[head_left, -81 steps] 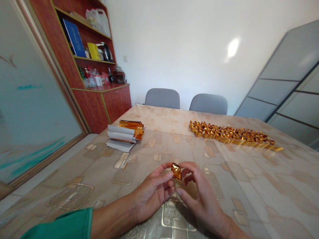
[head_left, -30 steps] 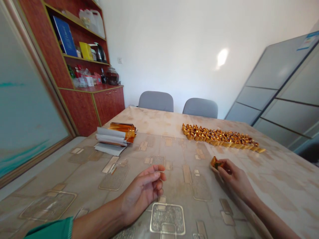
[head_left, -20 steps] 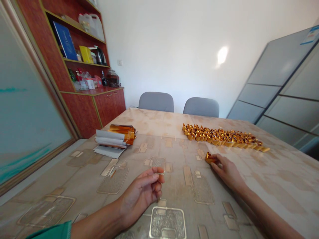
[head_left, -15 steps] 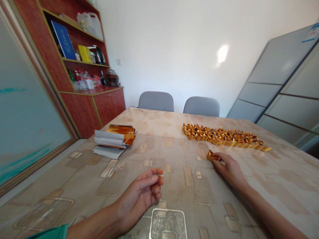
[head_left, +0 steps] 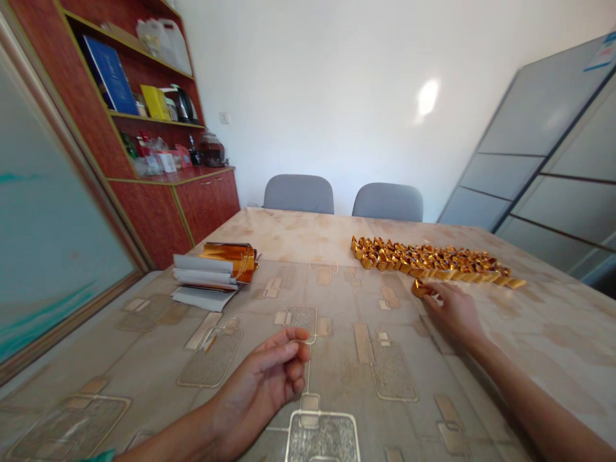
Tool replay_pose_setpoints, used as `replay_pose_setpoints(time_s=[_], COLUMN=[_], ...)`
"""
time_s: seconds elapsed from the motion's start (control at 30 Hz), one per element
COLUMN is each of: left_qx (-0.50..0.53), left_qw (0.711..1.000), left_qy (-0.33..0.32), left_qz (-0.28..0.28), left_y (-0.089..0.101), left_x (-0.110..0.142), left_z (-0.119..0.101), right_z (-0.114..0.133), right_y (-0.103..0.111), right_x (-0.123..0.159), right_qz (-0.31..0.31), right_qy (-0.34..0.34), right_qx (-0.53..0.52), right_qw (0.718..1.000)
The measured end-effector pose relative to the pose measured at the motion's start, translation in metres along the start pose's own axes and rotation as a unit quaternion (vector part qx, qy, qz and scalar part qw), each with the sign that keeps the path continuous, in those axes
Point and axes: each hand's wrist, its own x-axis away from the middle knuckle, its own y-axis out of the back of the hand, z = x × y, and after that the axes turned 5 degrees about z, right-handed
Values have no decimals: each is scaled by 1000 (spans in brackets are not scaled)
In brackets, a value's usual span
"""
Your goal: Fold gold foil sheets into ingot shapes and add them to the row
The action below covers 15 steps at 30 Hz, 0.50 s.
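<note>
At the far left stands a sliding glass door (head_left: 52, 218) with teal streaks, and beyond it a red wooden cabinet (head_left: 166, 221). Its shelves hold a blue book (head_left: 110, 76), a yellow box (head_left: 154, 102), a dark kettle (head_left: 183, 106), white plastic jugs (head_left: 158, 38) and, on the countertop, a glass jar (head_left: 212, 153) beside small packets. On the patterned table (head_left: 337, 378), a stack of white papers (head_left: 205, 279) lies toward the left, with a roll of gold foil (head_left: 231, 256) on top of it. The left hand (head_left: 255, 385) sits nearest the viewer, a little right of that stack, loosely curled and empty, with a green sleeve (head_left: 102, 455) just showing at the frame's bottom edge. Two gray chairs (head_left: 298, 194) stand past the table's far edge. To the right runs a long row of folded gold pieces (head_left: 428, 264). Just in front of it, a single folded gold piece (head_left: 420, 289) sits on the table under the fingertips of the right hand (head_left: 452, 314), which grips it against the cloth. Tall gray panels (head_left: 543, 147) lean at the far right.
</note>
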Motion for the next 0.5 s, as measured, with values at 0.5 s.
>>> replay_pose_setpoints(time_s=[0.5], left_qx=[7], left_qw=[999], left_qy=[17], left_qz=[-47], left_y=[-2], left_x=[1], left_z=[-7], right_z=[-185], right_y=[76], right_x=[25], right_qz=[-29], right_qy=[-325], right_qx=[79], right_qw=[942])
